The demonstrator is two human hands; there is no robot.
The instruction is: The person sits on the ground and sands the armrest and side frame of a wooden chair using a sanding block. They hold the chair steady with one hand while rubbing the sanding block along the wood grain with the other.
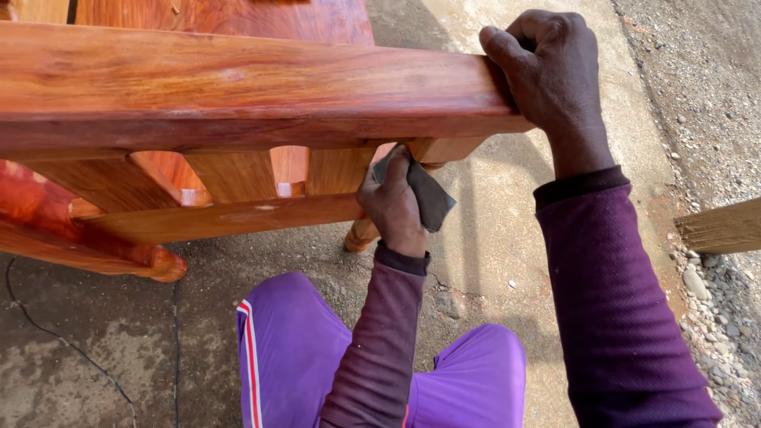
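From the head camera, you are looking down at your own two arms in dark purple sleeves, with your knees in bright purple trousers (301, 349) below them.

Your right hand (547, 67) is closed over the far end of the broad top rail (238, 87) of a reddish varnished wooden furniture frame, fingers wrapped over its edge, which seems to steady the piece.

Your left hand (392, 202) sits lower, just under that rail, pinching a dark folded sheet of sandpaper (428, 194) against the corner where a short upright slat (341, 170) meets the lower rail (222, 220). The sheet is folded small, likely so it fits that tight corner.

Below your left hand a rounded leg (361, 234) reaches the concrete ground (491, 261). Right of your right arm lie gravel (713, 301) and a pale plank end (725, 226).
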